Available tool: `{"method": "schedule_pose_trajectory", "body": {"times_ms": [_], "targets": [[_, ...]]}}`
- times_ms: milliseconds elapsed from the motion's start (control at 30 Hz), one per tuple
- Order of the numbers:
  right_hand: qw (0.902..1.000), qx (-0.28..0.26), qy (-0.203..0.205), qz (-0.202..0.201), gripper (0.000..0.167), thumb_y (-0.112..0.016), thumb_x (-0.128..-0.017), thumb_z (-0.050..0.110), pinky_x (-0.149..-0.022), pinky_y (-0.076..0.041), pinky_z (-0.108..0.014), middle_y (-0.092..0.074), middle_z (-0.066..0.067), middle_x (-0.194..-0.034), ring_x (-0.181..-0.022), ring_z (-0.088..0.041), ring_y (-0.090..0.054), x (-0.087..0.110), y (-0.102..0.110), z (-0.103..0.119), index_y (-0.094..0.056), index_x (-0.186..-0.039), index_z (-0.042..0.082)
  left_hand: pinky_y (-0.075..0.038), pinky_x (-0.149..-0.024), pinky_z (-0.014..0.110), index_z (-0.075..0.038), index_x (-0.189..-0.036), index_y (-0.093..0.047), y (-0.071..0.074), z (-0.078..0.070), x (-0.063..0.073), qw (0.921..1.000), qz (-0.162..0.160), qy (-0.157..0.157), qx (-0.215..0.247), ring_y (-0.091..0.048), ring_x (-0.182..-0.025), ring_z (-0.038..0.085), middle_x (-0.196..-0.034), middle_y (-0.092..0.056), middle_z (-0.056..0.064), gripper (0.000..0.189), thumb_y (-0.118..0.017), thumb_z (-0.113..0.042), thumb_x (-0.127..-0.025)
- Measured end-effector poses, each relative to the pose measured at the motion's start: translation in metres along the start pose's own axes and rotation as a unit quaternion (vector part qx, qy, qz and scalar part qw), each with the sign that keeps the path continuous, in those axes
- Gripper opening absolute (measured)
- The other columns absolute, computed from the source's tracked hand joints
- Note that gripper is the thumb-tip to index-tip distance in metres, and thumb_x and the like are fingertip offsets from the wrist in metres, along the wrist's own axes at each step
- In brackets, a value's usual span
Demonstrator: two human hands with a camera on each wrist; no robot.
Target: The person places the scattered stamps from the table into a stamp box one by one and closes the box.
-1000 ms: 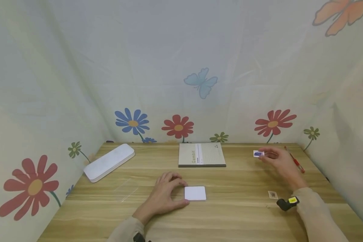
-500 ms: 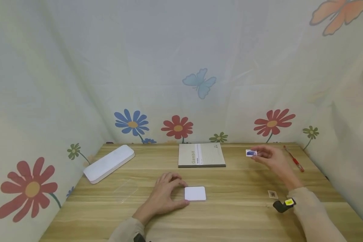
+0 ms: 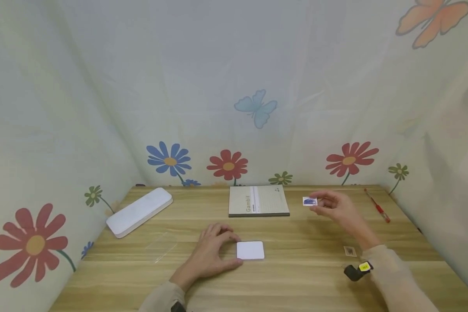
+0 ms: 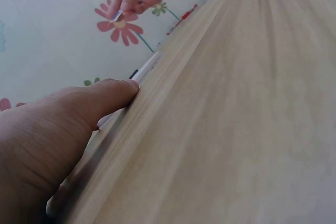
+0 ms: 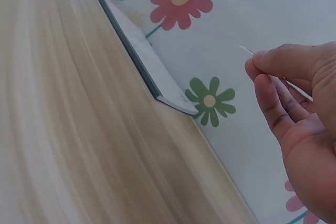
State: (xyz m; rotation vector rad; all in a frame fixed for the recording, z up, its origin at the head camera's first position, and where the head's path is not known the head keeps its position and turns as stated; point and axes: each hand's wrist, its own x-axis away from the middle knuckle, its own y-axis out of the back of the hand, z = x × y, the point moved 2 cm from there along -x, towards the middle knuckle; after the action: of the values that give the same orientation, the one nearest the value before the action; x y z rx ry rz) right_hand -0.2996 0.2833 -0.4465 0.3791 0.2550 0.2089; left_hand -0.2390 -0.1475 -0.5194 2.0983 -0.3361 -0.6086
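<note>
In the head view my left hand [image 3: 210,253] rests on the table, its thumb and forefinger gripping the left corners of a small white pad with rounded corners [image 3: 250,250]. My right hand [image 3: 339,212] is raised above the table on the right. Between its thumb and fingers it pinches a small stamp with a white border and blue picture [image 3: 310,201]. The right wrist view shows the stamp [image 5: 245,50] nearly edge-on, jutting past the fingertips. A second, paler stamp [image 3: 349,251] lies flat near the right wrist.
A notebook [image 3: 259,201] lies at the back middle of the wooden table [image 3: 288,277]. At left stand a long white case [image 3: 140,212] and a clear plastic sheet [image 3: 161,248]. A red pen [image 3: 378,207] lies at right. A flowered curtain [image 3: 203,86] closes off the back and sides.
My right hand has moved left with the stamp, away from the red pen and toward the notebook. The left hand and the white pad have stayed in place.
</note>
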Motion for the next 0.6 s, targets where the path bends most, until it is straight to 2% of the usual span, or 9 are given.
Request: {"method": "schedule_pose_trajectory", "body": {"times_ms": [233,467,600], "targets": [[0.9996,-0.016,-0.005,0.023,0.040,-0.084,-0.100,0.013,-0.087,-0.063,-0.028,-0.075,-0.023,-0.119,-0.095,-0.018,-0.071,-0.001,-0.015,0.005,-0.072,-0.136,-0.001,-0.037,-0.117,0.061,-0.036,-0.127,-0.075,0.000,-0.001,0.000,0.9999,-0.006,-0.008,-0.008,-0.048,-0.141,0.025,-0.147,-0.060,0.000,0.057,-0.087,-0.072,-0.084],[0.9985,-0.023,0.031,0.040,0.035,-0.085,-0.099,0.007,-0.082,-0.061,-0.025,-0.075,-0.025,-0.119,-0.093,-0.017,-0.072,-0.006,-0.036,0.006,-0.074,-0.131,-0.001,-0.038,-0.116,0.059,-0.037,-0.127,-0.075,0.000,-0.001,-0.001,0.9999,-0.005,-0.006,-0.012,-0.048,-0.141,0.025,-0.147,-0.059,-0.002,0.056,-0.087,-0.071,-0.084],[0.9980,-0.012,0.044,0.044,0.033,-0.085,-0.099,0.008,-0.081,-0.061,-0.025,-0.075,-0.020,-0.116,-0.094,-0.019,-0.071,-0.005,-0.052,0.009,-0.076,-0.130,0.002,-0.038,-0.116,0.060,-0.036,-0.127,-0.075,0.000,-0.001,-0.001,0.9999,-0.004,-0.006,-0.008,-0.048,-0.140,0.026,-0.146,-0.060,-0.001,0.056,-0.087,-0.071,-0.085]]}}
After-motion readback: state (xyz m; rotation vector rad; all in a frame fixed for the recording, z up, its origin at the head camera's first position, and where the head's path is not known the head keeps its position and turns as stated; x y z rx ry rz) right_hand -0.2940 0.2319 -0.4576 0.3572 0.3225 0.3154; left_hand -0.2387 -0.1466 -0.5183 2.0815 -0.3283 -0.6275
